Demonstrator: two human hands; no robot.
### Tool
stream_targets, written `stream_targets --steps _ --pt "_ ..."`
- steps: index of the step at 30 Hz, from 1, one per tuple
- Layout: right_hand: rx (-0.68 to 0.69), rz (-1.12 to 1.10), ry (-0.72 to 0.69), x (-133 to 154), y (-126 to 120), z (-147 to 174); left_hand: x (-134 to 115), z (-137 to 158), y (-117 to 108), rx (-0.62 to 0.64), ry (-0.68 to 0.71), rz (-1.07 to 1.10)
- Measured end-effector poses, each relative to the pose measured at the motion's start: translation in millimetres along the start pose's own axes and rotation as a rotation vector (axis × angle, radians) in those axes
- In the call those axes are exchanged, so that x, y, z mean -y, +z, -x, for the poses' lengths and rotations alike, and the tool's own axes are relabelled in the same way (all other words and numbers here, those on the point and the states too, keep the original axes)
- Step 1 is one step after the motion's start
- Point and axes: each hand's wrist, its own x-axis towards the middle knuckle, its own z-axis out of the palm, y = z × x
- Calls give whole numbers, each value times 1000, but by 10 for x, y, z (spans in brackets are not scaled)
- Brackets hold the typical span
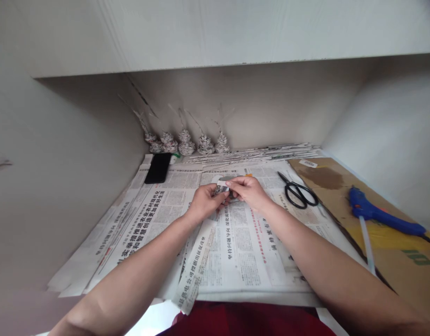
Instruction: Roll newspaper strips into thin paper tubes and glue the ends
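Note:
A long newspaper strip (195, 266) runs down from between my hands towards the table's front edge, its lower end hanging near my red clothing. My left hand (205, 203) closes its thumb and fingers on the strip's upper part. Close beside it, my right hand (249, 190) pinches the same strip near a pale, folded bit at the top. Fingers partly hide how the paper is folded there. Beneath both hands lie spread newspaper sheets (236, 261).
Black scissors (300, 195) lie right of my hands. A blue glue gun (384, 215) rests on cardboard (407, 280) at the right. A phone (158, 168), several woven paper gourds (186, 143) and rolled paper sticks (264, 154) are at the back. A white panel (215, 37) overhangs.

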Motion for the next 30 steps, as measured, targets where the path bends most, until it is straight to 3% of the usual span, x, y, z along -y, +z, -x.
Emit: stream_targets --steps 6,12,19,30 --pt "-47 -62 13 2 96 21 38 -10 -12 -45 60 -104" --pt "-108 -45 1 11 120 33 -21 11 6 -40 27 -28" --pt "9 -47 54 101 75 59 -56 -1 -7 -51 -14 99" --pt "-22 -67 39 69 110 60 20 -28 -23 -8 -11 61"
